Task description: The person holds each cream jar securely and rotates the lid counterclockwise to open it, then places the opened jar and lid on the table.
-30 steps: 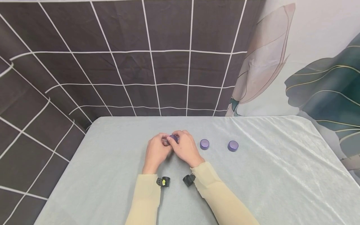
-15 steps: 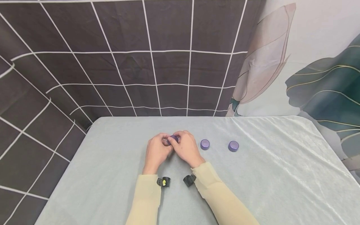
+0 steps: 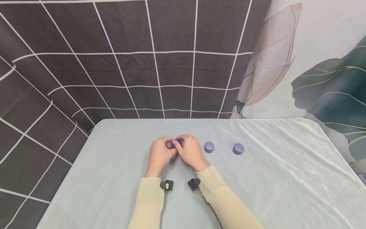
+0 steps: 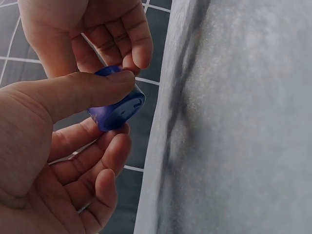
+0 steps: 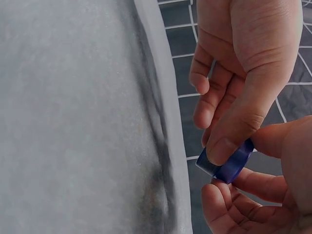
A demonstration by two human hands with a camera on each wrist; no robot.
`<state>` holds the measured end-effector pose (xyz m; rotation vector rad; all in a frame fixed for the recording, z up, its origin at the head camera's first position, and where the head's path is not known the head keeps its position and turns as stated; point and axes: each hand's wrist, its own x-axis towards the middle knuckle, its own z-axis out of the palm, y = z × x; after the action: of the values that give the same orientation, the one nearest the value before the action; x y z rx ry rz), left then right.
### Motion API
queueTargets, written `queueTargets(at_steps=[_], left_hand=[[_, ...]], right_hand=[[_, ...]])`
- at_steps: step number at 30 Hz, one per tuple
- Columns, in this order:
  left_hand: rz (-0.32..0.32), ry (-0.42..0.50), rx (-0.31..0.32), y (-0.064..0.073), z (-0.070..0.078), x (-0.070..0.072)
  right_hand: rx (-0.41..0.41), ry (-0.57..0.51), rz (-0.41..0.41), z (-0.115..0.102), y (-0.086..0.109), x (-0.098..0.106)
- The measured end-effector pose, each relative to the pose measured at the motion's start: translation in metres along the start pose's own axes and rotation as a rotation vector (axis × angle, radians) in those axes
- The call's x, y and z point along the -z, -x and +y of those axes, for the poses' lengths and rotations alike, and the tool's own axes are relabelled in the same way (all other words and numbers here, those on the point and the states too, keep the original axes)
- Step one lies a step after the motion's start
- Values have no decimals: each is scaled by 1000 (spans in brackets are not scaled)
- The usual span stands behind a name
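Note:
Both hands meet over the table around one small round purple piece (image 3: pixel 178 140) that looks like a short cap. My left hand (image 3: pixel 159 155) pinches it, its thumb lying across the piece in the left wrist view. From the opposite side my right hand (image 3: pixel 191 151) holds it between thumb and fingers. One flat face of the piece (image 4: pixel 130 109), with a small dark slot, shows in the left wrist view. The right wrist view shows its side (image 5: pixel 235 163), with both thumbs against it. Just right of the hands, a similar purple piece (image 3: pixel 209 147) sits on the table.
Another purple piece (image 3: pixel 238 149) stands farther right on the pale cloth-covered table (image 3: pixel 271 184). Behind the table hangs a dark cloth with white grid lines (image 3: pixel 137 70). A leaf-patterned curtain (image 3: pixel 274 57) covers the right side.

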<state>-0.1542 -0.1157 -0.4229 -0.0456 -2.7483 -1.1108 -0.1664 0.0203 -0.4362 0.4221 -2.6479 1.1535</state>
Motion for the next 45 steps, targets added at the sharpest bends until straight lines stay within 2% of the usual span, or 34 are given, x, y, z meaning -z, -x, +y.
queueTargets(at_steps=[8, 14, 29, 35, 45], left_hand=[[4, -37, -95, 1, -2, -1], [-9, -45, -138, 0, 0, -1], [-78, -95, -168, -1, -2, 0], [-93, -67, -178, -2, -6, 3], [-100, -34, -157, -3, -8, 4]], right_hand=[[-3, 50, -25, -3, 0, 1], [13, 54, -23, -4, 0, 4], [34, 89, -42, -5, 1, 4], [71, 97, -59, -8, 2, 6], [47, 81, -101, -9, 1, 10]])
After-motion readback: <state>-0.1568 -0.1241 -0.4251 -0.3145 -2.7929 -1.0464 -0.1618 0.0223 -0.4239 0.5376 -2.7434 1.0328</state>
